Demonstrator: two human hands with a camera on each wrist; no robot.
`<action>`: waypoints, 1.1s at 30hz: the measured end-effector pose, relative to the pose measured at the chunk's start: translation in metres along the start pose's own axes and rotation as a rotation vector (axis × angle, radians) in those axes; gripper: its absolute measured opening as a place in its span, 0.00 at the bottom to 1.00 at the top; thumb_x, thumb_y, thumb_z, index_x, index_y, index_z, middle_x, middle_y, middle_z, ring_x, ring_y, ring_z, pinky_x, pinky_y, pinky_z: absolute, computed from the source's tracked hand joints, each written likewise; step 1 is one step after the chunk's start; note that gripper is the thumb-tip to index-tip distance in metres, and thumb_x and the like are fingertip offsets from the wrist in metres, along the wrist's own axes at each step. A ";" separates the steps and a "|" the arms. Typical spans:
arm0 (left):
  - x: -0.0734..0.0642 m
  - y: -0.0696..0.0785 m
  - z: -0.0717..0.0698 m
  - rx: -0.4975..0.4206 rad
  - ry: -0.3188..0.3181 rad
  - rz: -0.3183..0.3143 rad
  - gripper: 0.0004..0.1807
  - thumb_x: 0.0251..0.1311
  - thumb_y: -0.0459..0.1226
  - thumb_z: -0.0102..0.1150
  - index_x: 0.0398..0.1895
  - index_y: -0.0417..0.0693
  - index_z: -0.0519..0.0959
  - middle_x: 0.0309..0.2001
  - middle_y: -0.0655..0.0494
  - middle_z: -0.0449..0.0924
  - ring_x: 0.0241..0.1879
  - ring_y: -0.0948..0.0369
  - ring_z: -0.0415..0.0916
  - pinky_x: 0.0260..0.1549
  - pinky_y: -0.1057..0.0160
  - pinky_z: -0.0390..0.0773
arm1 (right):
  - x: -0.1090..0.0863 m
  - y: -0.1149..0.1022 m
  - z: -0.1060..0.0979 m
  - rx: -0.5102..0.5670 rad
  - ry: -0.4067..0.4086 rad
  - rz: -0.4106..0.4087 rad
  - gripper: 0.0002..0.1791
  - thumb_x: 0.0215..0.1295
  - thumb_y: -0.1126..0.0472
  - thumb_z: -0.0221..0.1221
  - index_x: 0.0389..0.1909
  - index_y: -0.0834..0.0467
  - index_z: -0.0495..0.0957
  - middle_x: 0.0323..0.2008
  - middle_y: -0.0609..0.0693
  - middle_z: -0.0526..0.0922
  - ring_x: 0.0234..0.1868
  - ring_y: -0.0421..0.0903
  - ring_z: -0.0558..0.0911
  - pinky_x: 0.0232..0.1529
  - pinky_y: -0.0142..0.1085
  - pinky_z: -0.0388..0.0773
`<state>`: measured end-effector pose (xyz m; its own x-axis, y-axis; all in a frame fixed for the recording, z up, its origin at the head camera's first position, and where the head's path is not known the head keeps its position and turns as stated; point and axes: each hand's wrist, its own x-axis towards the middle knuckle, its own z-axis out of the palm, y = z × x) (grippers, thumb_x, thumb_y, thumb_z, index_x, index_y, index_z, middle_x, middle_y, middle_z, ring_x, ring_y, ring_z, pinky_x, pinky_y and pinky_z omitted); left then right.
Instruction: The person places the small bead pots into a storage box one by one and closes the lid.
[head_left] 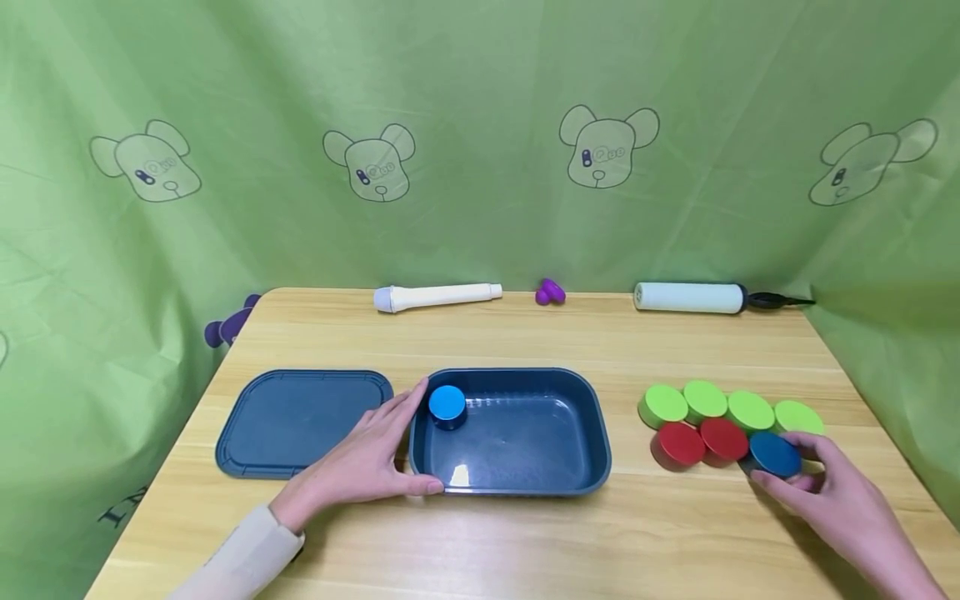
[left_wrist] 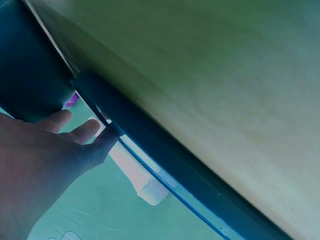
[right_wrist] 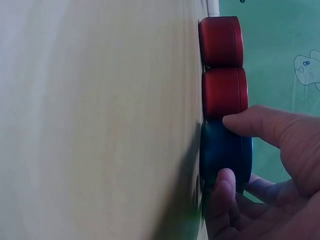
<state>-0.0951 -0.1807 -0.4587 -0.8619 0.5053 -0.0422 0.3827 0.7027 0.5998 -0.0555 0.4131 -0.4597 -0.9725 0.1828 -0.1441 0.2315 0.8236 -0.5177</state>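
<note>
A dark blue plastic box stands uncovered at mid-table, with one blue round tin inside its far left corner. My left hand spans the box's left end, its fingers fairly straight along the rim and its thumb at the near corner. On the right, my right hand grips another blue round tin between thumb and fingers. The right wrist view shows this blue tin beside a red tin. Two red tins and a row of several green tins lie around it.
Left of the box lies its flat dark blue lid. Along the table's far edge are a white microphone, a small purple object and a pale cylinder with a black end. A green patterned curtain hangs behind.
</note>
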 end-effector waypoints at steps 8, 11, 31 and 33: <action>-0.001 -0.001 0.000 0.001 0.004 0.002 0.72 0.54 0.78 0.67 0.92 0.68 0.35 0.88 0.63 0.47 0.86 0.50 0.46 0.77 0.28 0.48 | -0.006 0.003 -0.002 0.010 0.033 0.009 0.49 0.74 0.44 0.71 0.72 0.77 0.59 0.61 0.82 0.70 0.41 0.58 0.82 0.29 0.32 0.72; -0.001 -0.001 0.000 0.004 0.002 0.001 0.72 0.54 0.78 0.67 0.92 0.68 0.35 0.88 0.62 0.47 0.86 0.50 0.46 0.77 0.28 0.48 | -0.008 0.003 -0.003 0.025 0.047 0.007 0.48 0.75 0.46 0.71 0.72 0.78 0.59 0.59 0.81 0.71 0.39 0.56 0.81 0.28 0.32 0.73; 0.000 -0.003 0.000 0.004 -0.004 0.000 0.72 0.55 0.78 0.66 0.91 0.71 0.34 0.88 0.63 0.46 0.86 0.50 0.45 0.77 0.27 0.47 | -0.020 -0.016 -0.009 0.176 0.205 -0.034 0.44 0.74 0.50 0.73 0.76 0.69 0.61 0.41 0.57 0.80 0.32 0.36 0.73 0.29 0.28 0.70; 0.001 -0.003 0.000 0.006 -0.004 -0.002 0.72 0.55 0.78 0.66 0.91 0.71 0.33 0.88 0.63 0.46 0.86 0.50 0.45 0.77 0.28 0.47 | -0.021 -0.018 -0.009 0.187 0.215 -0.041 0.44 0.73 0.50 0.74 0.75 0.69 0.62 0.40 0.55 0.79 0.33 0.36 0.73 0.30 0.27 0.70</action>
<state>-0.0968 -0.1823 -0.4607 -0.8614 0.5058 -0.0471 0.3824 0.7067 0.5953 -0.0396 0.3996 -0.4397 -0.9592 0.2777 0.0521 0.1730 0.7231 -0.6687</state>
